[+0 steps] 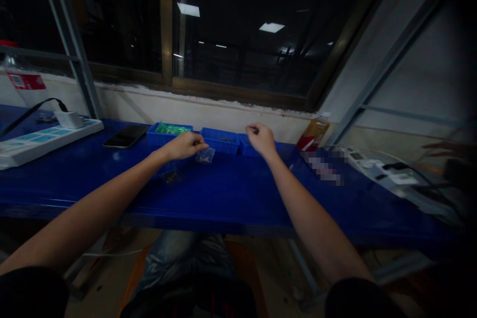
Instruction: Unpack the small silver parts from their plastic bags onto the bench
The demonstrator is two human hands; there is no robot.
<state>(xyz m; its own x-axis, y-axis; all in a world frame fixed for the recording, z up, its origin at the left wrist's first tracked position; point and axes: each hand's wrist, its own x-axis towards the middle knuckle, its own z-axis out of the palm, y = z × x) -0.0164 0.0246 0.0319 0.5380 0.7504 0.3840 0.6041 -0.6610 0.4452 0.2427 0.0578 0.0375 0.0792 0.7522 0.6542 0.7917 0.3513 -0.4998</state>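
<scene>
My left hand (185,145) is closed in a pinch on a small clear plastic bag (205,155) that hangs just above the blue table (231,189). My right hand (261,138) is raised over the right blue tray (246,146), fingers curled in a pinch; what it holds, if anything, is too small to make out. Between the hands sits a middle blue tray (220,140) with small dark parts. A left blue tray (168,133) holds green items. Another small clear bag (170,176) lies on the table under my left forearm.
A black phone (125,136) lies left of the trays. A white power strip (44,138) sits at far left, another power strip with cables (380,168) at right. An orange carton (313,135) stands by the wall. Another person's hand (445,149) shows at far right.
</scene>
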